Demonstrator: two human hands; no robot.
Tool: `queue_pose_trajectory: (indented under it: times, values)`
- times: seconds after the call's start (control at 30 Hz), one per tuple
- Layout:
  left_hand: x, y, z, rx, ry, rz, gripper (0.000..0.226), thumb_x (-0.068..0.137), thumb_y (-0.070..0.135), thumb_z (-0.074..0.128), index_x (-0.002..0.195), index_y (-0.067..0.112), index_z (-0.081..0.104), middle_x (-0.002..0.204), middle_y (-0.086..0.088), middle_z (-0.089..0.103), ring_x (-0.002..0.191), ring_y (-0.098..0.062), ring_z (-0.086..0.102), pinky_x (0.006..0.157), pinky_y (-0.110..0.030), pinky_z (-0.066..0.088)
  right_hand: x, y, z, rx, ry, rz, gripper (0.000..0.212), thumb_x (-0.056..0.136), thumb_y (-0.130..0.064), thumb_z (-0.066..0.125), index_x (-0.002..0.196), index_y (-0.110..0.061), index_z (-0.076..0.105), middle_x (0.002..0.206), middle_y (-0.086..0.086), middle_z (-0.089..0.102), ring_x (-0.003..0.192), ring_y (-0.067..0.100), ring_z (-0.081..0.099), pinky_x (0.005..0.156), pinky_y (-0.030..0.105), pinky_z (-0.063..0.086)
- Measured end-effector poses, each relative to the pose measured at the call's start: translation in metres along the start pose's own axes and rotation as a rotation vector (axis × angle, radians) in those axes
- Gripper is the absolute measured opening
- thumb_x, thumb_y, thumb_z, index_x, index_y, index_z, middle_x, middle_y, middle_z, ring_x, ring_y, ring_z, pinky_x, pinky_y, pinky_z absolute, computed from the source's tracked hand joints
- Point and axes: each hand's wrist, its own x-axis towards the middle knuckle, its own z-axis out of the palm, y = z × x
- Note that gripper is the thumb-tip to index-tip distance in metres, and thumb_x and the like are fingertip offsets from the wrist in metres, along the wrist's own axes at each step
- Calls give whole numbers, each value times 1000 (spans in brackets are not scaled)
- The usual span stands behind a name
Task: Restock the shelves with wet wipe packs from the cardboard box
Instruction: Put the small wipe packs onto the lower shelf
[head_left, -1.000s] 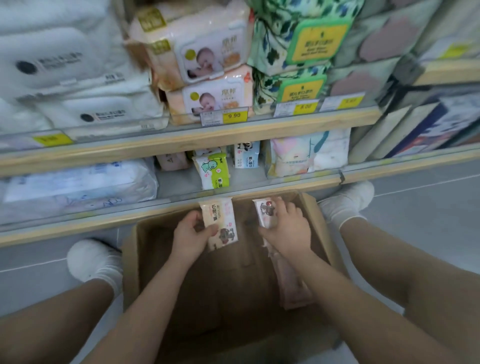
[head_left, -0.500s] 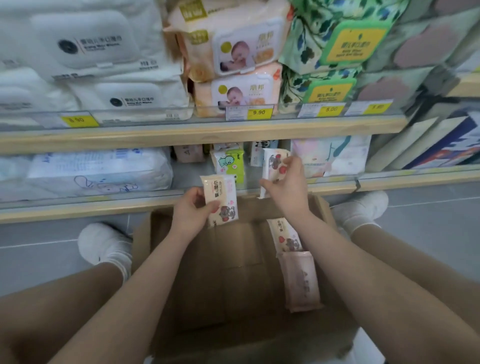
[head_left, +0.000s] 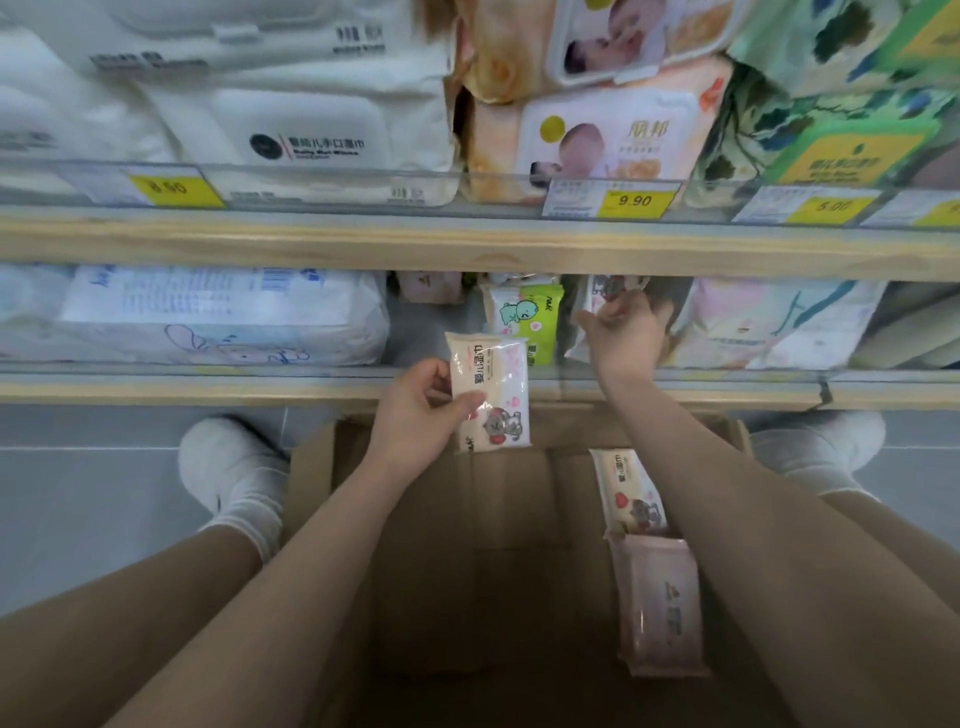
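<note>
An open cardboard box (head_left: 311, 467) sits on the floor between my feet, below the bottom shelf (head_left: 208, 391). My left hand (head_left: 415, 415) grips a cream wet wipe pack (head_left: 491, 395) upright above the box's far edge. My right hand (head_left: 626, 332) reaches into the bottom shelf, fingers closed on a small white wet wipe pack (head_left: 597, 299) mostly hidden under the upper shelf board. Inside the box on the right lie a cream pack (head_left: 631, 493) and a pink pack (head_left: 662, 608).
A green dinosaur pack (head_left: 527, 317) stands on the bottom shelf between my hands, a pink pack (head_left: 431, 286) behind it. Large white diaper-style packs (head_left: 218, 317) fill the left, pastel packs (head_left: 769, 322) the right. The upper shelf (head_left: 467, 244) overhangs with price tags. My feet flank the box.
My right hand has lifted its pack out of the box and carried it up and into the bottom shelf. My left hand has risen slightly with its pack. The camera moved closer.
</note>
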Motion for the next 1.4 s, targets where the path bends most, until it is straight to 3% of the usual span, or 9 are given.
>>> queue_pose_trajectory:
  times: [0.3, 0.4, 0.6, 0.77, 0.93, 1.03, 1.17, 1.3, 1.4]
  values:
    - [1, -1, -1, 10, -2, -4, 16, 78, 16, 73, 83, 12, 59, 95, -4, 71, 80, -20, 69, 71, -48, 56, 0, 6, 5, -56, -157, 47, 48, 77, -18, 75, 119, -5, 56, 139, 19, 32, 117, 31, 48, 101, 23, 30]
    - [1, 4, -1, 28, 3, -3, 17, 78, 15, 73, 77, 18, 56, 96, -5, 70, 81, -22, 68, 72, -47, 56, -4, 7, -7, -77, -204, -4, 53, 78, -17, 74, 125, -7, 53, 139, 19, 36, 122, 28, 44, 98, 18, 26]
    - [-10, 21, 12, -42, -12, -37, 19, 78, 11, 72, 92, 7, 59, 97, -1, 68, 85, -13, 66, 78, -38, 55, -34, -5, -55, -41, -406, -127, 43, 74, -24, 78, 113, -10, 63, 119, 8, 54, 107, 21, 53, 87, 25, 41]
    - [-25, 50, 35, -113, -75, 19, 22, 78, 8, 71, 98, 11, 60, 98, 0, 67, 91, -13, 64, 84, -40, 54, -68, -14, -107, 114, -695, -50, 28, 82, -30, 70, 108, -23, 64, 100, -8, 66, 86, 3, 60, 70, 13, 44]
    - [-40, 73, 53, -118, -138, 118, 20, 80, 9, 70, 92, 18, 58, 94, 7, 63, 93, -11, 61, 78, -25, 51, -86, -8, -135, 262, -646, 7, 16, 86, -20, 66, 101, -13, 69, 88, 11, 69, 71, 15, 56, 58, 15, 43]
    - [-44, 76, 57, -74, -165, 152, 22, 78, 15, 73, 85, 26, 56, 95, 7, 63, 93, -14, 62, 80, -35, 54, -87, -5, -145, 242, -590, -31, 13, 87, -17, 65, 98, -11, 68, 86, 18, 67, 69, 17, 55, 53, 12, 42]
    - [-37, 65, 42, 243, -113, 267, 31, 74, 33, 76, 93, 28, 51, 104, 12, 57, 93, -9, 60, 79, -33, 53, -74, -1, -147, 181, -459, -63, 13, 88, -16, 64, 98, -9, 68, 90, 16, 70, 69, 22, 63, 65, 27, 53]
    - [-17, 36, 17, 864, -52, 447, 40, 81, 38, 66, 115, 22, 51, 119, 2, 53, 111, -19, 51, 87, -36, 44, -51, 1, -137, 139, -377, -111, 15, 90, -14, 60, 99, -4, 66, 89, 11, 68, 68, 10, 62, 60, 14, 49]
    - [-3, 15, 13, 1088, -117, 427, 47, 87, 40, 57, 129, 24, 45, 130, -1, 47, 119, -22, 46, 97, -39, 40, -31, 4, -116, 113, -346, -108, 15, 89, -12, 60, 95, 1, 65, 90, 21, 68, 81, 31, 65, 76, 39, 54]
